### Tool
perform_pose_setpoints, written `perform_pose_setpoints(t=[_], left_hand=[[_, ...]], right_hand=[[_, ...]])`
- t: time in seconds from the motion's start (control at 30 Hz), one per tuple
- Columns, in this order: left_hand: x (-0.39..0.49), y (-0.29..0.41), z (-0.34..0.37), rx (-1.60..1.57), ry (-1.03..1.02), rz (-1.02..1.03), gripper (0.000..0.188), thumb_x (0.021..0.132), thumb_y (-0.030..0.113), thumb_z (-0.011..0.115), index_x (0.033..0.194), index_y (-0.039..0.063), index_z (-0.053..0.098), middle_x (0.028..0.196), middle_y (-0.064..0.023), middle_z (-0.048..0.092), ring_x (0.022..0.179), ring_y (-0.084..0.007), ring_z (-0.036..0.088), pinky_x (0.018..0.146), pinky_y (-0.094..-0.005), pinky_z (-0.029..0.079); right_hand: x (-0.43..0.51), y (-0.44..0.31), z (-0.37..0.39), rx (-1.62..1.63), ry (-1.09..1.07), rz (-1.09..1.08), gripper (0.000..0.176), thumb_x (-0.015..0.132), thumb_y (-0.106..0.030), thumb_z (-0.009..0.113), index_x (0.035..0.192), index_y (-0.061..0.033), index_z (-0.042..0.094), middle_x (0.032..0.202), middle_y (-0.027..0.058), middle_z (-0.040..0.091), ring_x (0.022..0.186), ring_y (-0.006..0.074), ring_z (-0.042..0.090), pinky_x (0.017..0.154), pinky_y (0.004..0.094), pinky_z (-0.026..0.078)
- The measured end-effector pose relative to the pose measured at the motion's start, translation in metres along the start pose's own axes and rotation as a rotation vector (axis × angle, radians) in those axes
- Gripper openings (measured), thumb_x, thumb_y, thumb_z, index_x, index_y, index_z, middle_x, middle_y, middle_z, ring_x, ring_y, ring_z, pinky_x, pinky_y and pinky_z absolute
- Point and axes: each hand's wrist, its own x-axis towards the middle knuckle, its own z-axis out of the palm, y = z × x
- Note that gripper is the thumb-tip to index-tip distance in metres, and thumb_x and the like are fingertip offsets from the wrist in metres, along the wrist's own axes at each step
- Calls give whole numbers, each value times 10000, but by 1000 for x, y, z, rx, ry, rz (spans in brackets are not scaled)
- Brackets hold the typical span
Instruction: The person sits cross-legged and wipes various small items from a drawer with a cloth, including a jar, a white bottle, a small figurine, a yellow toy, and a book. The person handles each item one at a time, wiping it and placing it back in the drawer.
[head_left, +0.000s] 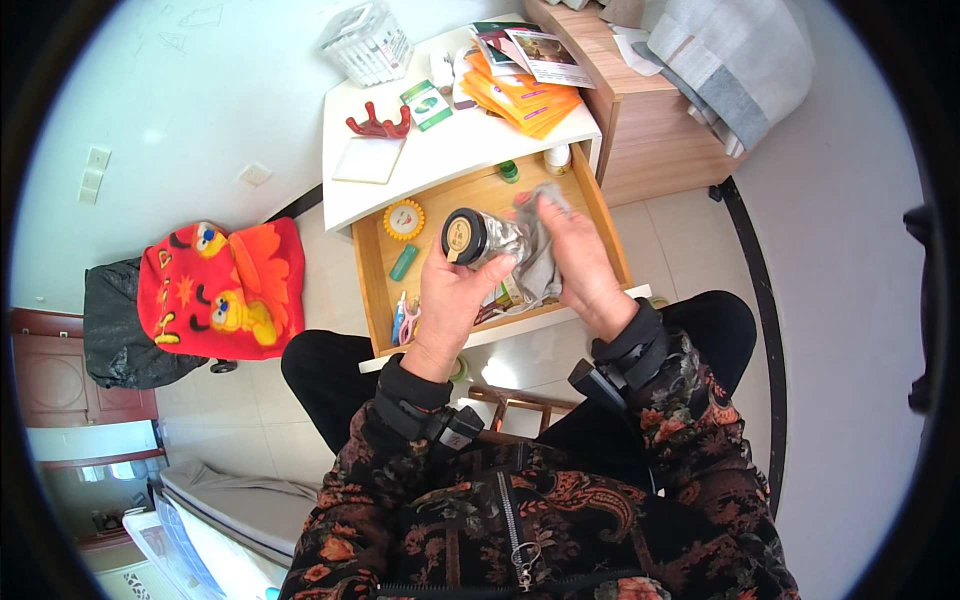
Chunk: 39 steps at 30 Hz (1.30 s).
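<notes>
My left hand (457, 296) is closed around a clear jar (501, 238) with a black lid (463, 235) that bears a round label. The jar lies tilted, its lid towards the left. My right hand (581, 259) grips a grey cloth (538, 251) against the jar's far end. Both hands are above an open wooden drawer (450, 195). Inside it are a yellow smiling-face disc (404, 220), a green cylindrical item (403, 262), a small green-lidded jar (508, 172), a white bottle (557, 160), pink-handled scissors (409, 322) and a blue-and-white tube (399, 315).
On the white cabinet top (442, 154) stand a clear box of markers (371, 52), a red branched massager (379, 122), a green-and-white box (426, 105) and orange packets (517, 94). A wood-grain cabinet (660, 142) adjoins it. A red cartoon cover (225, 292) is at left.
</notes>
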Motion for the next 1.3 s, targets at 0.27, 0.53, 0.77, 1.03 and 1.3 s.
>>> perform_pose_setpoints(t=[0.27,0.53,0.77,1.03,1.3], left_hand=[[4,-3,-2,379,63,-77,393,733,39,739,1076,13,549,967,-61,660,853,-151,646,745,-292,516],[-4,4,8,966,5,13,506,650,176,781,1077,19,560,919,-149,666,838,-274,668,733,-335,513],[-2,1,10,311,-75,25,509,735,-17,763,1190,9,535,1063,-19,610,952,-77,570,819,-232,488],[6,7,-14,375,-169,109,639,722,4,779,1281,22,468,1227,-38,503,1132,-137,520,971,-289,438],[4,13,-10,442,-131,83,696,707,32,803,1310,8,456,1226,-51,494,1124,-138,525,942,-279,460]], right_hand=[[-14,-18,12,-647,-295,-504,415,954,-266,458,1321,-75,498,1288,126,537,1182,224,508,955,333,407],[-11,0,12,-565,-178,-289,270,878,-50,560,1146,-18,570,948,77,639,876,155,608,789,266,488],[3,-2,-8,14,-111,58,325,976,-184,478,1248,-14,530,1046,63,636,946,123,612,853,258,494],[-9,-8,3,28,-289,188,426,978,-346,494,1252,-21,524,1108,47,611,1002,113,580,873,261,468],[-12,-9,5,51,-331,125,399,949,-320,561,1229,-37,533,1089,29,605,982,106,575,864,267,469]])
